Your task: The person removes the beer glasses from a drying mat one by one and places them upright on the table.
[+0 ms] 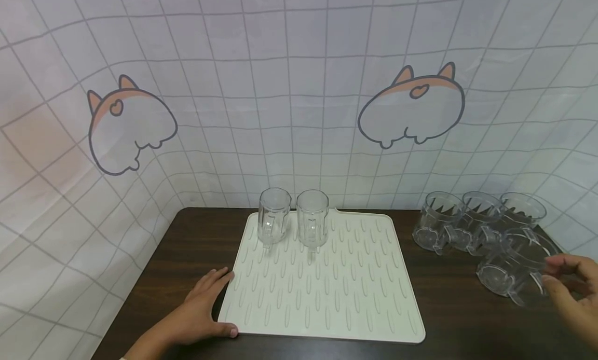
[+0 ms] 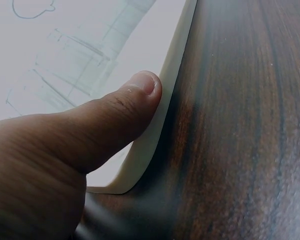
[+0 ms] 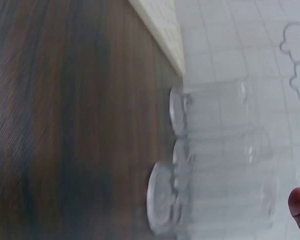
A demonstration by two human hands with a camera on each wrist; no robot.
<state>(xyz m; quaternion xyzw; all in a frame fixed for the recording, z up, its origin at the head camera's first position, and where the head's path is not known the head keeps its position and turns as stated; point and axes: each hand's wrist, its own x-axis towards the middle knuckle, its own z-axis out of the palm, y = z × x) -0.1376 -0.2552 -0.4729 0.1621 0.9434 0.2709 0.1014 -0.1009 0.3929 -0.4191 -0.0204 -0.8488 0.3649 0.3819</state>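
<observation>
In the head view my left hand (image 1: 198,310) lies at the near left corner of a white draining mat (image 1: 322,303) with raised ridges. Its thumb (image 2: 125,107) rests straight along the mat's edge in the left wrist view. Two clear glass mugs (image 1: 274,215) stand side by side at the back left of the mat, handles toward me. At the far right, my right hand (image 1: 574,287) is beside the nearest clear mug (image 1: 497,277), thumb and fingers parted near its handle. The right wrist view shows only fingertips (image 3: 299,201), apart from the glass.
Behind the nearest mug, three more clear mugs (image 1: 436,235) stand in a row at the back right of the dark wooden table (image 1: 448,308). A white gridded cloth (image 1: 322,116) with animal drawings hangs close behind the table and along its sides.
</observation>
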